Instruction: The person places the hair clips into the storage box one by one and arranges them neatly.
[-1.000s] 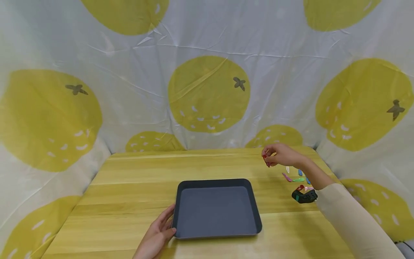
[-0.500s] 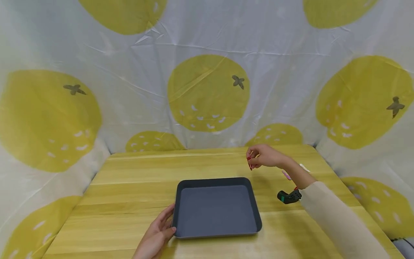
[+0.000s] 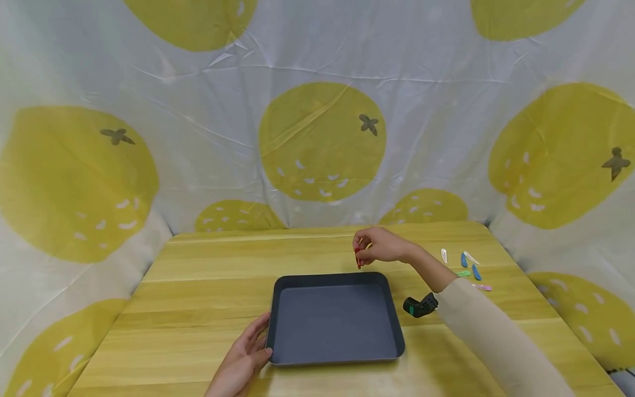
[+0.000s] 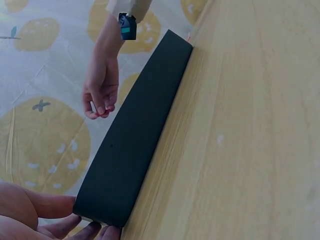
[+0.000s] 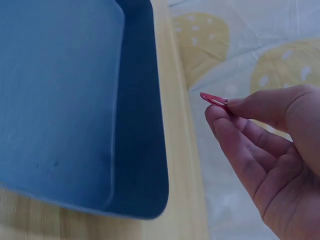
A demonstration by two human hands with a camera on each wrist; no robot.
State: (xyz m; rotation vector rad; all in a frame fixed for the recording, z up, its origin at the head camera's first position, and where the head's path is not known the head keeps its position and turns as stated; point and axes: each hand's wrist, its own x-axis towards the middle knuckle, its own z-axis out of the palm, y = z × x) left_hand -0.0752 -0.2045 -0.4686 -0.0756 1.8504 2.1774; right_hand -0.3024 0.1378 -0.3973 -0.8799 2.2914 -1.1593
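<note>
Moved toward the tray: right hand, pinching a clip — red, slim, slotted; left hand grips tray.

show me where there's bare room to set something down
Free: the floor of the tray; the table left of the tray and left hand; the strip between tray and curtain, left of the right hand and its red clip. Crowded: the table's far right, with scattered clips.
</note>
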